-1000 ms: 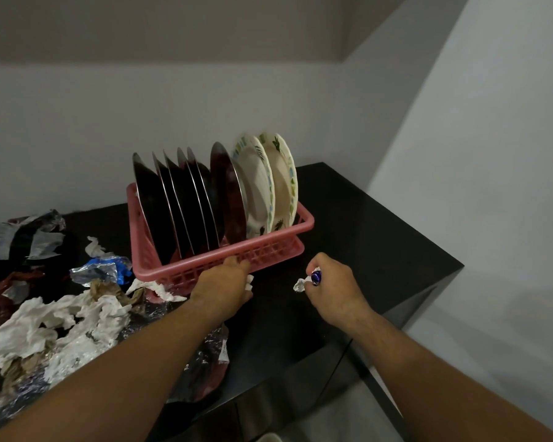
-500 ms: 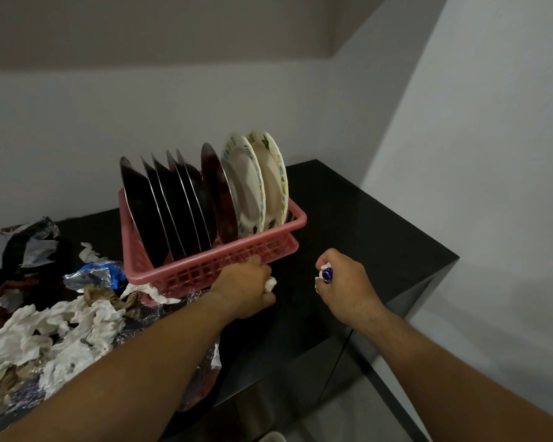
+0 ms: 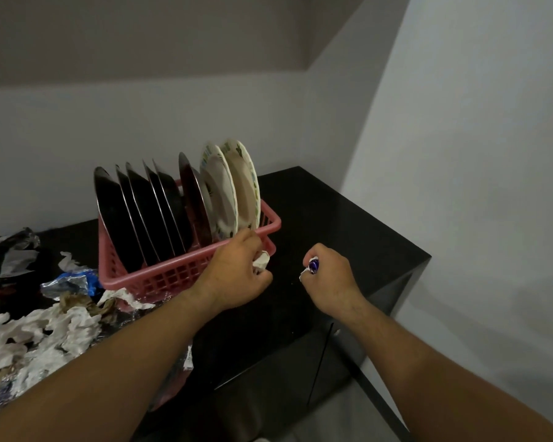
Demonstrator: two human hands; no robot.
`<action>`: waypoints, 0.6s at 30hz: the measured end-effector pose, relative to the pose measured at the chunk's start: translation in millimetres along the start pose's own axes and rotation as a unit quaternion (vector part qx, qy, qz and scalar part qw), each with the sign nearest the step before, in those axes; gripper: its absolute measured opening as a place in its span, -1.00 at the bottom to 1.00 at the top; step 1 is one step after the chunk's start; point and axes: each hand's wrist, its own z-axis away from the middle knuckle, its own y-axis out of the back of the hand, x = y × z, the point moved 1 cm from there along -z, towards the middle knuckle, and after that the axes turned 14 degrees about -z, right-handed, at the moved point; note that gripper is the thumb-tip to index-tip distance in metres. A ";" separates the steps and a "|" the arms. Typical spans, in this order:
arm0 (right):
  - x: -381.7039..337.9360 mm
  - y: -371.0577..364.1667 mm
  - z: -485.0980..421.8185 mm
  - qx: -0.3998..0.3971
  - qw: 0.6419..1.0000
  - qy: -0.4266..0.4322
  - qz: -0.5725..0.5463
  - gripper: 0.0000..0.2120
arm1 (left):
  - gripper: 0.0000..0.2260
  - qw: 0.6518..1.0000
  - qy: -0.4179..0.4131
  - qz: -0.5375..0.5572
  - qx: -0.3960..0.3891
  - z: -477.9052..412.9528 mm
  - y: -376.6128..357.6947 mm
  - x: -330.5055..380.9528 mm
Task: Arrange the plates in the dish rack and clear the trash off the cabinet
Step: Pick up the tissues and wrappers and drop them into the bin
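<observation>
A pink dish rack (image 3: 160,277) stands on the black cabinet top (image 3: 332,218). Several dark plates (image 3: 134,215) and two white patterned plates (image 3: 227,193) stand upright in it. My left hand (image 3: 237,275) is at the rack's front right corner, its fingers curled round a crumpled white paper scrap (image 3: 262,260). To its right, my right hand (image 3: 329,275) grips a small blue and white wrapper (image 3: 312,267) above the cabinet top. A heap of torn white paper (image 3: 35,333) and foil wrappers (image 3: 67,282) lies left of the rack.
Grey walls close in behind and on the right. The cabinet's right edge (image 3: 422,260) drops to the floor, and its front door (image 3: 284,384) is below my arms. More dark and silver wrappers (image 3: 10,253) lie at the far left.
My left hand slid right along the rack's front rim towards its corner, still holding the paper scrap. My right hand stayed put with the wrapper. The view shifted slightly.
</observation>
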 end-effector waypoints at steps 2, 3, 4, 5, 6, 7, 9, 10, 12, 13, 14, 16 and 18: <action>2.4 -1.7 2.0 -0.013 1.000 -0.011 -0.010 -0.76 | -0.74 0.999 0.033 -0.010 0.009 5.5 -4.2 1.4; 4.1 -3.3 3.8 -0.025 0.999 -0.020 -0.024 -0.77 | -0.72 0.999 0.048 -0.010 0.009 9.7 -6.2 1.5; 5.1 -5.3 6.5 -0.036 0.998 -0.027 -0.041 -0.79 | -0.70 0.998 0.055 -0.005 0.004 14.6 -7.7 1.5; 5.9 -8.0 9.6 -0.041 0.997 -0.028 -0.053 -0.80 | -0.65 0.998 0.057 -0.003 -0.006 19.9 -8.6 1.7; 5.7 -11.1 13.0 -0.038 0.997 -0.023 -0.058 -0.82 | -0.60 0.998 0.053 -0.007 -0.018 25.2 -9.2 1.5; 5.3 -14.1 16.7 -0.028 0.998 -0.008 -0.052 -0.84 | -0.61 0.998 0.047 -0.017 -0.027 30.3 -9.5 0.9; 3.0 -20.8 25.3 -0.019 0.999 0.015 -0.032 -0.88 | -0.76 0.998 0.040 -0.032 -0.034 40.6 -7.3 0.2; 1.1 -24.6 30.3 -0.019 0.999 0.018 -0.024 -0.90 | -0.83 0.998 0.042 -0.029 -0.033 47.1 -6.0 -0.1; -4.1 -30.7 41.7 -0.018 1.000 0.016 -0.006 -0.96 | -0.90 0.998 0.049 -0.017 -0.025 62.4 -3.8 -0.9; -6.5 -34.1 48.2 -0.008 1.000 0.017 0.007 -0.88 | -0.86 0.998 0.053 -0.013 -0.020 71.2 -2.4 -1.7; -8.1 -37.8 54.8 0.007 1.000 0.020 0.014 -0.81 | -0.80 0.998 0.054 -0.013 -0.017 80.2 -1.2 -3.0; -10.1 -47.5 71.5 0.042 0.999 0.024 0.024 -0.72 | -0.72 0.999 0.048 -0.021 -0.014 98.7 2.5 -4.7; -6.8 -60.0 91.1 0.058 0.998 0.005 0.025 -0.66 | -0.68 0.999 0.028 -0.022 -0.012 118.7 4.3 -6.1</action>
